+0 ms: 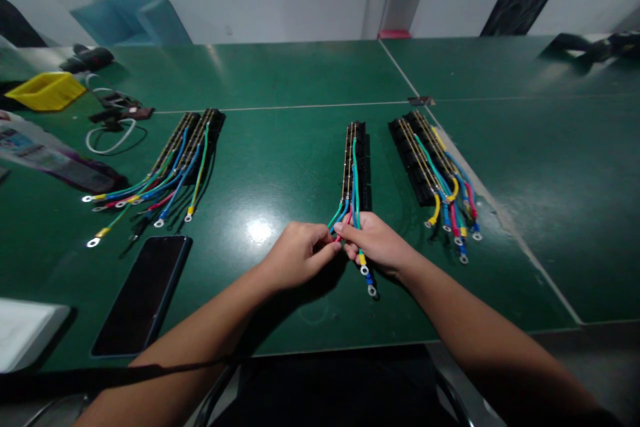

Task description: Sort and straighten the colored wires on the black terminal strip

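A narrow black terminal strip [349, 163] with brass-coloured bars lies lengthwise in front of me, coloured wires running from it towards my body. My left hand [303, 253] pinches the wires near their ends from the left; a red wire [337, 238] shows between its fingertips. From the other side, my right hand [377, 243] is closed round the same bundle, thumb on top. Below my right hand hang a yellow-sleeved ring terminal [364, 269] and a blue-sleeved ring terminal [371, 290]. The remaining wire ends are hidden by my fingers.
Wired strips lie to the left [203, 140] and right [417, 160] on the green table [260, 153]. A phone [143, 297], a white object [30, 333], a plastic bag [50, 153], a white cable [113, 147] and a yellow bin [47, 92] occupy the left side.
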{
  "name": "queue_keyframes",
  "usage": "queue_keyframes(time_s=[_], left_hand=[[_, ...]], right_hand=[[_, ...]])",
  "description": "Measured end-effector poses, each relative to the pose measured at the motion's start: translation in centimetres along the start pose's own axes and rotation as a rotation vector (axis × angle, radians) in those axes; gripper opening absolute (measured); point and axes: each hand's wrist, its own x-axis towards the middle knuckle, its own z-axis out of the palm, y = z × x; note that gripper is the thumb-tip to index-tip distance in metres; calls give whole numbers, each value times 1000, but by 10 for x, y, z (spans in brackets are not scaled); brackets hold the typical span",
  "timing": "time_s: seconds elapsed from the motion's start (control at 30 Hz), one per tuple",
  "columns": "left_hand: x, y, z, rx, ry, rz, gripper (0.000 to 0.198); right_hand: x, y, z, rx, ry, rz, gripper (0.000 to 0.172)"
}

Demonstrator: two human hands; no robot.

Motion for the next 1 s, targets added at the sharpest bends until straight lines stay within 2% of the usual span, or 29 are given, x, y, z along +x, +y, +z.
queue_keyframes(time_s=[0.13, 0.33, 0.7, 0.9, 1.0], left_hand=[[1, 0, 0, -13, -12, 1, 25], [1, 0, 1, -131, -22, -85, 26], [0, -1, 1, 24, -19, 28, 28], [2, 0, 0, -90, -44, -71, 27], [2, 0, 0, -72, -41, -60, 27]], right_hand=[[0, 0, 0, -15, -4, 3, 23], [1, 0, -1, -2, 7, 17, 21], [0, 0, -1, 1, -8, 7, 23], [1, 0, -1, -5, 4, 20, 22], [1, 1, -1, -6, 5, 8, 21]])
